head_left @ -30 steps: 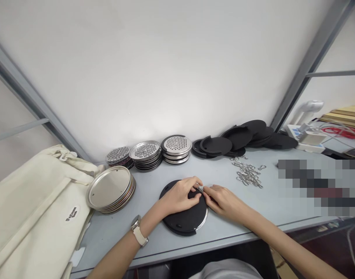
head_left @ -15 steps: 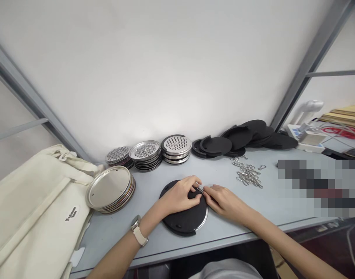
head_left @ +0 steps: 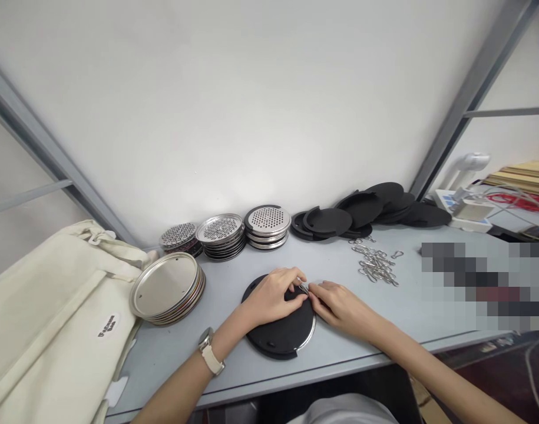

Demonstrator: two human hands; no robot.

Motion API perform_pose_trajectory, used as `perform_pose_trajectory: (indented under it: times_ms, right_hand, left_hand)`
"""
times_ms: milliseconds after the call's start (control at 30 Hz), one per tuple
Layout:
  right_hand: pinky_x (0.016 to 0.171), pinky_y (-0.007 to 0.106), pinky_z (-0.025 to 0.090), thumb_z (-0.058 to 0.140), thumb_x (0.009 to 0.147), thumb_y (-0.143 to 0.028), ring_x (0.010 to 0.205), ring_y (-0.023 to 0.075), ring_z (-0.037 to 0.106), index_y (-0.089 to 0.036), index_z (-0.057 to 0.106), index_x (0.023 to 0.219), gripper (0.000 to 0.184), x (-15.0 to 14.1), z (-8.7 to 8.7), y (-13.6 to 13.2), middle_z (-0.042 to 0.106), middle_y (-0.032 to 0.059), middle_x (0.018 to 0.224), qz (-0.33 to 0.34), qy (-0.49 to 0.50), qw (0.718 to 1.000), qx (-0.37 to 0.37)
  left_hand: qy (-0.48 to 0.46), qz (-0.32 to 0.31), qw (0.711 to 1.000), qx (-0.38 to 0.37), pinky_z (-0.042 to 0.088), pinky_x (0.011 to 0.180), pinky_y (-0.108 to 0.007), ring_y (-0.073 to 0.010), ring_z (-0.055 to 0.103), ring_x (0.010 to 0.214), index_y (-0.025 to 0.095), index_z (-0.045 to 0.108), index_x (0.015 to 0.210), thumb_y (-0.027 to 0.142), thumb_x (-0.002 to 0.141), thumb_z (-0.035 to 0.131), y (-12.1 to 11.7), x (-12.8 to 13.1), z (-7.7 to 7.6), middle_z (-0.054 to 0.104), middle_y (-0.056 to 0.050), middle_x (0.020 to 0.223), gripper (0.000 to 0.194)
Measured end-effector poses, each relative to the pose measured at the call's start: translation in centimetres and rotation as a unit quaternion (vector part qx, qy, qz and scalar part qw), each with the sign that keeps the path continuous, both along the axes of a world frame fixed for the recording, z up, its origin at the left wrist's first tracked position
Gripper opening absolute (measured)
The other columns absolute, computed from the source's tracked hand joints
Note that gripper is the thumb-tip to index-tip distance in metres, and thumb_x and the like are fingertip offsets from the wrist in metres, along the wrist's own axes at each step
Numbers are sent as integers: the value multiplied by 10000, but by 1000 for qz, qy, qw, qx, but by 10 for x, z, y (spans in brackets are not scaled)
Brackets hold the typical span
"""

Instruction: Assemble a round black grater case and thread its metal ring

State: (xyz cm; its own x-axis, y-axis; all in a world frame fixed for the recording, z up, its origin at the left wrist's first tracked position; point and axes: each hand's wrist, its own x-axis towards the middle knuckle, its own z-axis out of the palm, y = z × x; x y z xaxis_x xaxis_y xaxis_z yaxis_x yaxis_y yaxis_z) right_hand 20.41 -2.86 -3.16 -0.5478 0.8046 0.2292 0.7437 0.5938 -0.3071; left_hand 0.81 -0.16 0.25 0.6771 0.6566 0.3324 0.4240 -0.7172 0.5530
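Note:
A round black disc (head_left: 275,335) with a thin silver edge along its right side lies flat on the table in front of me. My left hand (head_left: 273,295) rests over its upper part, thumb and forefinger curled in around a small metal clip (head_left: 303,288) at the disc's upper right edge. From the right, my right hand (head_left: 340,303) pinches the same clip between thumb and fingertips. Fingers partly cover the clip, so how it joins the disc is hidden. Similar loose metal clips (head_left: 377,265) lie in a heap farther right.
Behind stand stacks of perforated metal discs (head_left: 269,221) and black discs (head_left: 326,222) along the wall. On the left are stacked plain metal discs (head_left: 165,285) and a cream cloth bag (head_left: 70,306). A power strip (head_left: 468,221) sits at the far right.
Almost nothing differs. My left thumb has shifted slightly right, closer to the clip; the disc and my right hand keep their places.

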Motion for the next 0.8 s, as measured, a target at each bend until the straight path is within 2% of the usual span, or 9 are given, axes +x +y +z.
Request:
perform_pose_trajectory:
  times_ms: [800]
  right_hand:
    - [625,275,359,303,942,-244,639,154,508,-186,491,763,266,-1,4,-2,562,39,706,0,28,999,-24]
  left_hand:
    - [7,-30,1000,2,441,759,-250,-133,550,793,192,498,998,112,802,576,0,0,1,599,-11,924,225]
